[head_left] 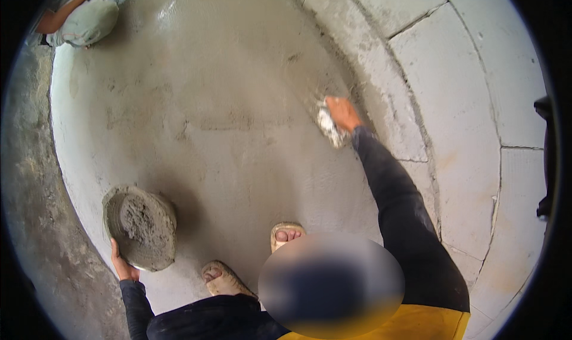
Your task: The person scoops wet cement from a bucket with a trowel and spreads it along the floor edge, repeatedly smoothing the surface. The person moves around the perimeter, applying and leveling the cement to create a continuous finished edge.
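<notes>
Head view: the right hand (344, 113) clasps a whitish tool (329, 127) on the cement (238, 161), towards two o'clock of centre; the left hand (124, 265) grasps the bowl (161, 247) at its seven o'clock side. Even, light pressure with overlapping strokes should serve best. The tool's long axis runs eleven to five o'clock; which end leads, I cannot tell.

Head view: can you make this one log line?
left hand: holding bucket; right hand: holding whitish tool at grey floor; bucket: grey mud inside
</notes>
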A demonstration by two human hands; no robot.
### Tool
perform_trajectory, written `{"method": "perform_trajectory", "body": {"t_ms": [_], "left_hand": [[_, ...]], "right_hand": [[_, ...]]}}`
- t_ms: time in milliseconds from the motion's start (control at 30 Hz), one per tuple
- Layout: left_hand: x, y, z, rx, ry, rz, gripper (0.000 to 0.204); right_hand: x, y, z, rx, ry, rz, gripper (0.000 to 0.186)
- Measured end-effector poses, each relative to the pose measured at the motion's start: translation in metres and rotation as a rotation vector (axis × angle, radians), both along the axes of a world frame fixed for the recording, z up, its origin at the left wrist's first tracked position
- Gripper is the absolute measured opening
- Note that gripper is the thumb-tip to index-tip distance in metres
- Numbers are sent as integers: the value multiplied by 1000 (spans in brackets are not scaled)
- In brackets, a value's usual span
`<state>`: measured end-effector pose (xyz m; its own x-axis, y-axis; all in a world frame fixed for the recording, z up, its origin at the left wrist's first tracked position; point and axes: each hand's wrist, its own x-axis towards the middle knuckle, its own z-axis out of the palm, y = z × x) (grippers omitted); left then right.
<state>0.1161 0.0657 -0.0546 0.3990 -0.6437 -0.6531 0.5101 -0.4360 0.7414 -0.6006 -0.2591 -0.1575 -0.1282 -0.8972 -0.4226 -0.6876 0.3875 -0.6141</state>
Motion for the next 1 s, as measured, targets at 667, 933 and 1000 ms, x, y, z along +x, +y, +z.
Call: {"method": "perform_trajectory", "body": {"t_ms": [667, 933, 1000], "left_hand": [[-3, 1, -3, 56, -26, 89, 64], [-9, -2, 0, 39, -15, 75, 64], [-9, 0, 1, 35, -46, 84, 64]], "right_hand": [[23, -99, 8, -64, -84, -258, 48], [83, -102, -2, 22, -48, 102, 52], [71, -99, 4, -118, -94, -59, 52]]}}
